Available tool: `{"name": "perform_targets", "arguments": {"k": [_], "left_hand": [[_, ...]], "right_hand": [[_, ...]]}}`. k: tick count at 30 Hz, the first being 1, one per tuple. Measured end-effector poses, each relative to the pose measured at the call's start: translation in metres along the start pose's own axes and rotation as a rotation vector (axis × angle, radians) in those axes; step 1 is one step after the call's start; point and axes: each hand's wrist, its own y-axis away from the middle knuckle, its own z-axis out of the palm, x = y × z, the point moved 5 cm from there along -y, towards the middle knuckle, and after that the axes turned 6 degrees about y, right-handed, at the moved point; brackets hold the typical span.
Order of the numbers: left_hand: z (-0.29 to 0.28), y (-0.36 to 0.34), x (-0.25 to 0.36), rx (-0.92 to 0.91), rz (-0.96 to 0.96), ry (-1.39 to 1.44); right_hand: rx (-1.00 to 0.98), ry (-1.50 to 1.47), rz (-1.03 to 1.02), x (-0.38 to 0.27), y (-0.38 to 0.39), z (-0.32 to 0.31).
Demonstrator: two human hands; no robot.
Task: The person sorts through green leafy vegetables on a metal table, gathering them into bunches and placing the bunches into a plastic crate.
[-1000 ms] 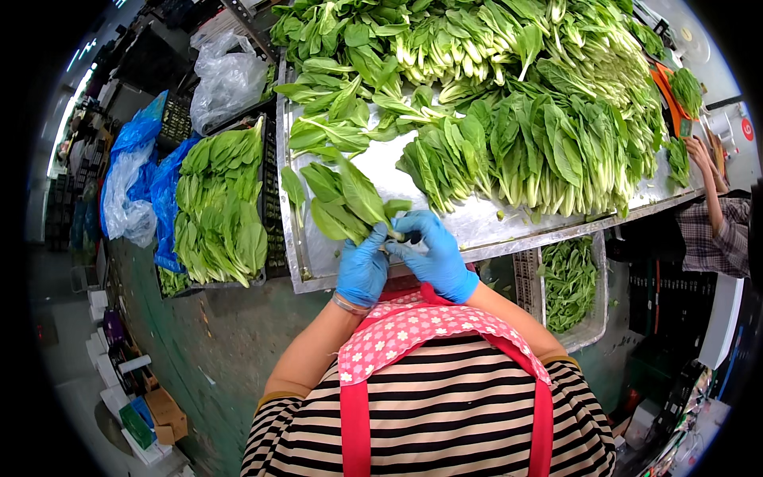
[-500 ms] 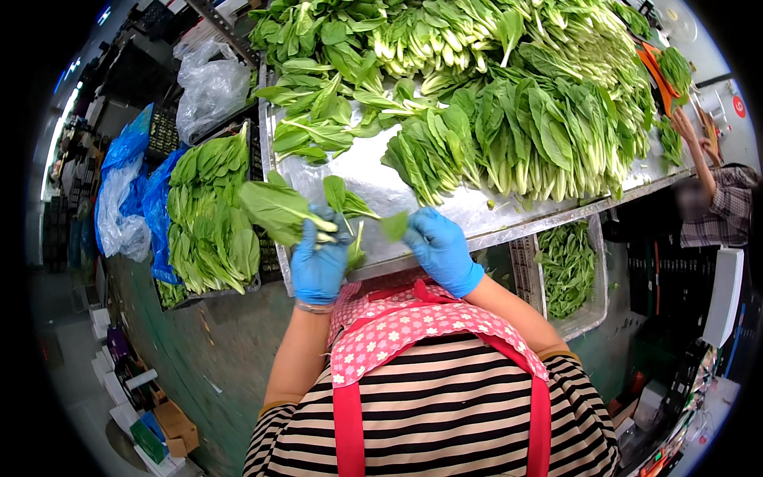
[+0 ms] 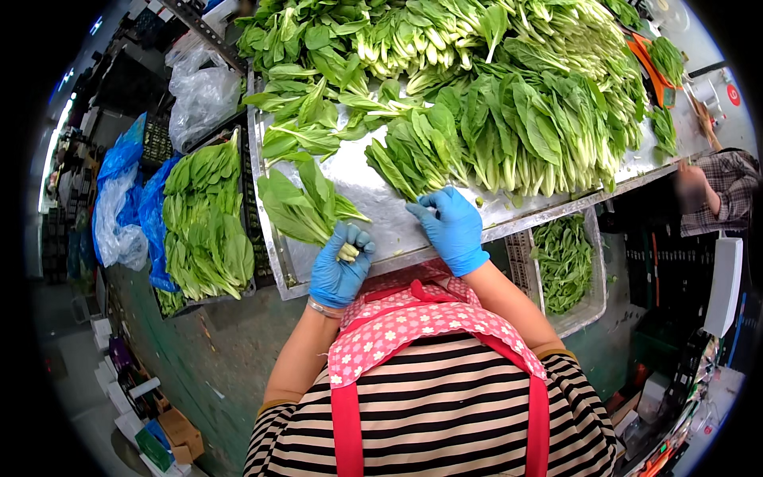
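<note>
The left hand [image 3: 340, 274], in a blue glove, is closing as a fist around the pale stems of a bunch of bok choy [image 3: 306, 208]; the leaves are fanning up and to the left from the fist, and the bunch is hanging over the near left part of the metal table [image 3: 381, 219]. The front edge of the table is running just under both hands, from the lower left to the upper right; the left hand is sitting right over this edge, and the table's left rim is lying a little further to its left. Between the two hands a bare strip of wet metal is showing, and this is the only free room close by.

The right hand [image 3: 451, 229], also gloved in blue, is lying flat and half open on the table, fingers pointing up toward the pile of loose bok choy [image 3: 509, 135]; the fingertips are touching or nearly touching the lowest leaves, and it is gripping nothing. Both forearms are coming up from the lower edge, over a pink flowered apron [image 3: 413, 322].

To the left of the left hand, below the table level, a crate of stacked greens [image 3: 205, 219] is standing; to the right of the right hand, under the table edge, a tray with leaf trimmings [image 3: 563, 258] is sitting. Far right, another person's sleeve [image 3: 727, 191] is showing.
</note>
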Motion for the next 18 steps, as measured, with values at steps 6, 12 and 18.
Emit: {"name": "perform_targets", "arguments": {"k": [6,12,18], "left_hand": [[0.012,-0.001,-0.010,0.068,0.013,-0.133],[-0.004,-0.001,-0.015,0.216,0.053,-0.323],[-0.030,-0.015,-0.008,0.217,0.157,-0.301]], "right_hand": [[0.066,-0.371,0.089,0.007,-0.003,0.015],[0.009,-0.491,0.067,-0.014,0.011,0.009],[0.000,-0.224,-0.439,-0.061,0.019,-0.007]]}}
